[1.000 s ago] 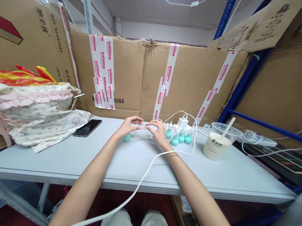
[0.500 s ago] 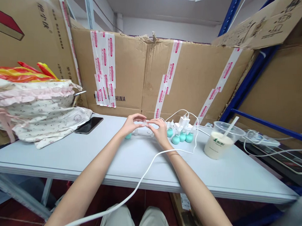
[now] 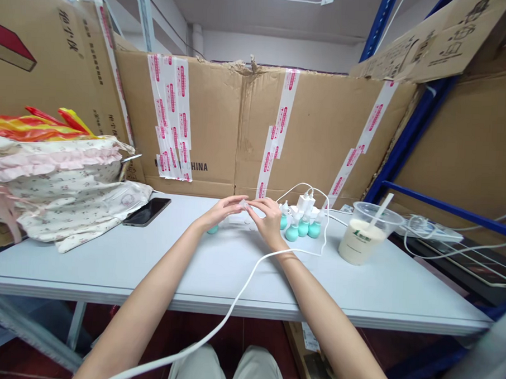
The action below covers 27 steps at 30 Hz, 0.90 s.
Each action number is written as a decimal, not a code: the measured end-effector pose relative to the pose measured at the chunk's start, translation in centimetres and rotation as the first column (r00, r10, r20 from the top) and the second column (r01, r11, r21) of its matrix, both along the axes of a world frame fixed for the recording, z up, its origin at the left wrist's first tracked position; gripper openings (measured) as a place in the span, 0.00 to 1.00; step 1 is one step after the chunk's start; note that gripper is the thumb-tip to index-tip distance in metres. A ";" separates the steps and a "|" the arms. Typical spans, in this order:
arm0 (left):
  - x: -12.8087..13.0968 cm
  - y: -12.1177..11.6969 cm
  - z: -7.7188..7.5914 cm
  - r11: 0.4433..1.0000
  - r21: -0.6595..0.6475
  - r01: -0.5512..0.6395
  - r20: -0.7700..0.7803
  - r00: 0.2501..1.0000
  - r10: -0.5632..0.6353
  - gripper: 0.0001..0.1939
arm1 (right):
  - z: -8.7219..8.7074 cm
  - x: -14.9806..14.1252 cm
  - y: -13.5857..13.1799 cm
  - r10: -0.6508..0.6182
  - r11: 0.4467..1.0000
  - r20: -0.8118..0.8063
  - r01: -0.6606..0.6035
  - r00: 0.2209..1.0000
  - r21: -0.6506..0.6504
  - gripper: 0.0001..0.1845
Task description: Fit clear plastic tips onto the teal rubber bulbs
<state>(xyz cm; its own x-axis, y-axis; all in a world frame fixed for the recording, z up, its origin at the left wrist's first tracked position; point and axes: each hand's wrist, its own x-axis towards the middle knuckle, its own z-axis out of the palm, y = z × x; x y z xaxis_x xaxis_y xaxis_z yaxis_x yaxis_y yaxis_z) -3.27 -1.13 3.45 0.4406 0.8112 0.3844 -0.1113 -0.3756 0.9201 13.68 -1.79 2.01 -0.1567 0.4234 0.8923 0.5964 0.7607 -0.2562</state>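
My left hand (image 3: 222,211) and my right hand (image 3: 268,219) meet above the middle of the table, fingertips closed together on a small clear plastic piece (image 3: 244,205). Its exact shape is too small to make out. Below the hands, a few faint transparent bits lie on the tabletop, partly hidden by my right hand. Beside my left wrist sits a teal bulb (image 3: 212,229), mostly covered by that hand. To the right of my right hand stand several teal bulbs (image 3: 292,232) with clear tips pointing up.
A white cable (image 3: 249,279) crosses in front of my right forearm, near white charger plugs (image 3: 306,203). On the right is a plastic cup (image 3: 359,241) with a straw. A phone (image 3: 147,211) and a floral cloth bag (image 3: 68,198) lie left. Cardboard (image 3: 214,115) walls the back.
My left hand has flattened and turned slightly, and the clear piece shows more plainly between the fingertips. The whole view has shifted a little.
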 end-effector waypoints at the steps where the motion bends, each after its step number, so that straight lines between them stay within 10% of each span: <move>1: 0.2 0.0 -0.1 1.000 -0.021 0.004 0.004 1.000 -0.004 0.25 | 0.0 0.0 0.0 -0.009 1.000 0.014 0.009 1.000 -0.005 0.11; 14: -0.6 2.2 -1.1 0.968 0.064 -0.243 0.151 0.961 0.231 0.21 | 0.3 1.4 0.9 -0.135 0.939 0.311 0.221 0.941 -0.262 0.13; 27: -0.2 2.2 -1.3 0.960 0.075 -0.268 0.073 0.962 0.263 0.27 | -2.5 2.1 2.2 0.058 0.825 0.485 0.231 0.872 -0.516 0.13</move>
